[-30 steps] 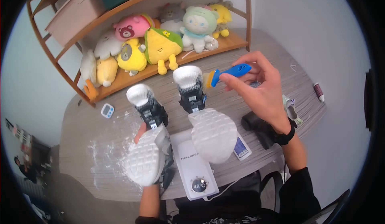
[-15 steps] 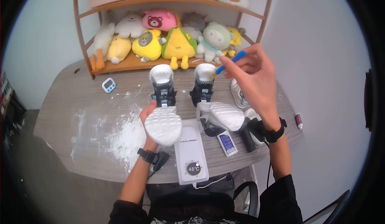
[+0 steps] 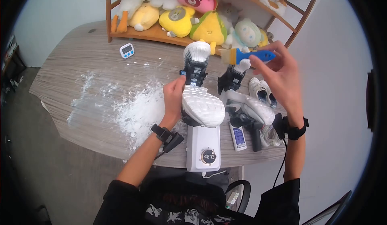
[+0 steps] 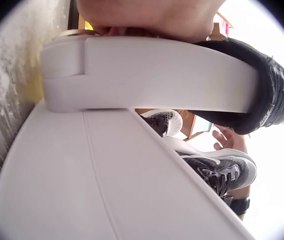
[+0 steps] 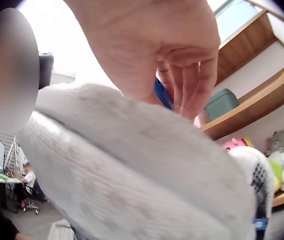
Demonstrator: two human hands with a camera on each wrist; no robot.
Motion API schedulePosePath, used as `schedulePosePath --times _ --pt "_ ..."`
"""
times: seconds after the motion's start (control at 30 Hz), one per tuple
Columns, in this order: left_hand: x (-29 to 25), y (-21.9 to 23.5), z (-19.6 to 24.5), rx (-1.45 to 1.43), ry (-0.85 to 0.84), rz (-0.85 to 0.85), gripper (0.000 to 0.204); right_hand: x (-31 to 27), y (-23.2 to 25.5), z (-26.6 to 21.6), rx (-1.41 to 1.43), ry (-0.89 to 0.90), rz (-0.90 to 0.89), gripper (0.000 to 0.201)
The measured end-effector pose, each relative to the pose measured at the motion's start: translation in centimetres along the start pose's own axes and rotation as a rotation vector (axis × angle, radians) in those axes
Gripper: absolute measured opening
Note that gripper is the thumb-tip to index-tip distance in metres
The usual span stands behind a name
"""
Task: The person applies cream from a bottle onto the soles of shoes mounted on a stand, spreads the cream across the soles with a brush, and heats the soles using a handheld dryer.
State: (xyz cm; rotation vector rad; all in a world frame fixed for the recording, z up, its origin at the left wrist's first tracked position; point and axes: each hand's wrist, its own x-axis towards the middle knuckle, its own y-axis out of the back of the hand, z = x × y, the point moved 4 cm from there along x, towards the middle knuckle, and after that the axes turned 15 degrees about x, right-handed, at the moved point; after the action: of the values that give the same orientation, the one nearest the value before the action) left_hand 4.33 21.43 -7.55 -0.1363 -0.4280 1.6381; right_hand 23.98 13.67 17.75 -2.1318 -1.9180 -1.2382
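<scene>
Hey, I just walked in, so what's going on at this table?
Someone is working at a table where four shoes are propped on a white stand, its display reading 48°C. Their right hand holds a blue-handled brush near the two far shoes, while their left hand grips the stand. White powder is scattered across the table to their left.

Plush toys [image 3: 177, 22] on wooden shelf [image 3: 151, 34]; white timer [image 3: 127, 51] on table [image 3: 66, 69].

brush [image 3: 254, 56]: 1 | timer [image 3: 127, 51]: 1 | dial [image 3: 209, 156]: 1 | hands [image 3: 174, 100] [image 3: 284, 78]: 2 | black-and-white shoes [image 3: 196, 61] [image 3: 234, 75] [image 3: 203, 107] [image 3: 252, 107]: 4
</scene>
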Motion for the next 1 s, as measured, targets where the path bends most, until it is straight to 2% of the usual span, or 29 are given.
schedulePosePath --times 0.1,0.17,0.23,0.27,0.33,0.43,0.73,0.83,1.0 --pt "-0.2 -0.1 0.6 -0.001 0.006 0.015 0.045 -0.5 0.2 0.0 -0.183 -0.004 -0.053 0.027" --pt "-0.3 -0.2 0.9 0.005 0.016 0.015 0.045 -0.9 0.3 0.3 -0.19 0.009 -0.038 0.023" --pt "-0.3 -0.1 0.8 0.017 0.0 0.022 0.045 -1.6 0.9 0.2 -0.173 0.128 0.007 0.024" --pt "-0.3 -0.1 0.8 0.035 -0.01 0.029 0.045 -1.9 1.2 0.3 -0.176 0.133 0.004 0.024" --pt "-0.3 0.0 0.8 0.034 -0.012 0.02 0.045 -2.8 2.3 1.2 -0.11 -0.028 0.075 0.024" --pt "-0.5 -0.1 1.0 0.037 -0.015 0.016 0.045 -4.2 3.3 2.1 -0.095 -0.089 0.125 0.023" --pt "-0.4 0.0 0.8 0.063 -0.026 0.021 0.045 -7.6 6.5 8.0 -0.02 -0.182 0.234 0.024" --pt "-0.5 0.0 1.1 0.048 -0.03 0.033 0.045 -7.7 7.5 8.8 -0.003 -0.271 0.273 0.025" --pt "-0.5 0.1 0.7 0.061 -0.013 0.027 0.045 -7.5 8.0 8.7 -0.043 -0.256 0.264 0.026"
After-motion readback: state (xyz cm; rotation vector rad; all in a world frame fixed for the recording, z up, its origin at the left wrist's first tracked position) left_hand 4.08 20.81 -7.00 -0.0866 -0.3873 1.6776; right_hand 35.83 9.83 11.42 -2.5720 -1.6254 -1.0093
